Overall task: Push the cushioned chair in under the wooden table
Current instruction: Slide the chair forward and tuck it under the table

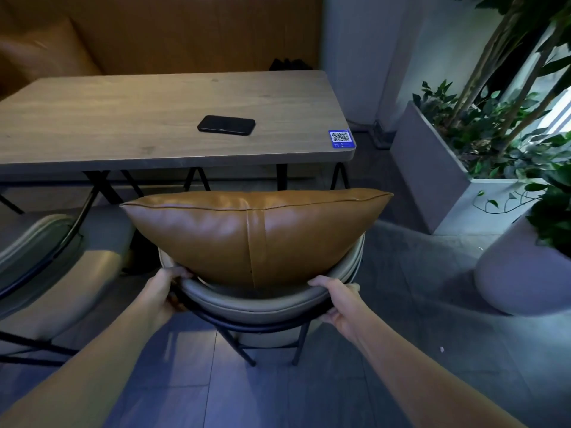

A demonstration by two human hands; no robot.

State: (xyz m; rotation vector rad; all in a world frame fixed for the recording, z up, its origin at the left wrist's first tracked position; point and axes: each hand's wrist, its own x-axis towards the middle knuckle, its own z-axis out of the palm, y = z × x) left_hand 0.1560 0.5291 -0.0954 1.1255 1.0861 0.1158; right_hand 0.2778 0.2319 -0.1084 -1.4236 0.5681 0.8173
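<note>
The cushioned chair (256, 307) stands right in front of me, a grey curved backrest on black metal legs, with a tan leather cushion (256, 230) leaning against the backrest. My left hand (165, 293) grips the backrest's left end and my right hand (338, 305) grips its right end. The wooden table (129, 125) lies just beyond the chair; the cushion's top sits a little below and in front of the table's near edge. The chair's seat is hidden behind the cushion.
A black phone (226, 125) and a blue QR sticker (340, 139) lie on the table. A second grey chair (52, 273) stands at my left. Grey planters with plants (438, 168) and a round pot (522, 273) stand at the right. An orange bench (185, 32) runs behind the table.
</note>
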